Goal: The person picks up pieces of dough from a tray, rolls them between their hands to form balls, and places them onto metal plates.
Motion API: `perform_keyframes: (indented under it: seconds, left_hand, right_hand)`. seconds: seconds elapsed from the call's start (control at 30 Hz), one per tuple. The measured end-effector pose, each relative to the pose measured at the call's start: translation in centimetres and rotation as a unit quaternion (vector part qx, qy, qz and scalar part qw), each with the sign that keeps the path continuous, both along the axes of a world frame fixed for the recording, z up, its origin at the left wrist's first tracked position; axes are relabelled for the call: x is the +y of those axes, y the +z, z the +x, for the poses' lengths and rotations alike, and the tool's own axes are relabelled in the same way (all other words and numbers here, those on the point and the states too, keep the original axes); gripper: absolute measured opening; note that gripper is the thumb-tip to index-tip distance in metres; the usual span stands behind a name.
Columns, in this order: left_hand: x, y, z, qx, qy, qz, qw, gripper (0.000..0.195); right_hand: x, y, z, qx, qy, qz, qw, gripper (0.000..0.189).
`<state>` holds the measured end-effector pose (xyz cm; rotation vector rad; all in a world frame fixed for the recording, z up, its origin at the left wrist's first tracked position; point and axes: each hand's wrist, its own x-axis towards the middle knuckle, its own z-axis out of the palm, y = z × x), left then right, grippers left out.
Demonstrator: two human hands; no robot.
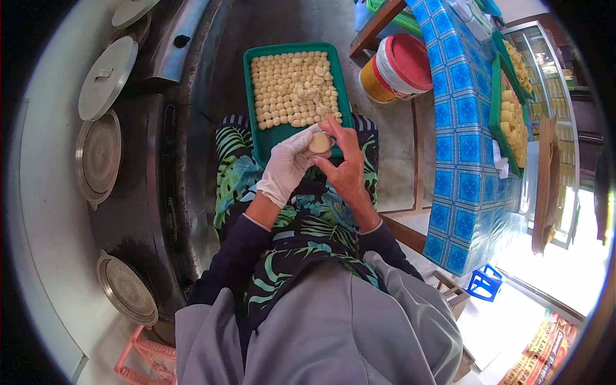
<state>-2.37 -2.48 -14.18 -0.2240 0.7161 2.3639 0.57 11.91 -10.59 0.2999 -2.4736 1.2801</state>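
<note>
Over the near end of a green plastic tray (267,144), my left hand (288,161) wears a pale thin glove and holds a flattened round of dough (319,143). My right hand (344,161) is bare; its thumb and fingers touch the round's right side. The tray rests on my lap, with rows of small dough balls (276,91) filling most of it. Looser, irregular dough pieces (307,90) lie on top of the rows at the right. The near strip of the tray shows bare green.
Left stands a dark stove (130,192) with round metal lids (108,77). To the right are a lidded bucket (399,67) and a table with a blue patterned cloth (462,144), bearing green trays of yellowish pieces (512,120). A blue plastic stool (485,283) stands lower right.
</note>
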Motion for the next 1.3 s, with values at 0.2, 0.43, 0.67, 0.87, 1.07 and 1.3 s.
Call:
perform_keyframes:
  seconds: [0.2,0.43,0.67,0.87,1.07,1.3]
  left_hand:
    - [1.0,-0.5,0.4,-0.022,0.055,0.027,0.998,0.039]
    - [1.6,-0.3,0.6,-0.031,0.079,0.035,0.996,0.043]
    - [0.4,0.7,0.2,-0.151,-0.011,0.115,0.982,0.043]
    - [0.6,-1.5,0.1,-0.098,0.022,0.227,0.969,0.036]
    - [1.3,0.2,0.4,-0.105,0.085,0.159,0.978,0.037]
    - [1.0,0.8,-0.1,-0.077,0.038,0.235,0.968,0.039]
  right_hand:
    - [0.0,-1.4,0.2,0.012,-0.029,-0.031,0.999,0.076]
    - [-0.3,-1.4,0.2,0.045,-0.017,0.014,0.999,0.075]
    - [1.2,-1.4,-1.0,0.027,0.070,0.000,0.997,0.074]
    - [-0.7,-1.0,-0.1,0.039,-0.022,-0.073,0.996,0.072]
    - [-1.4,-2.6,0.8,0.042,-0.071,-0.112,0.990,0.075]
    - [-0.9,-2.0,0.0,0.060,-0.047,-0.048,0.996,0.072]
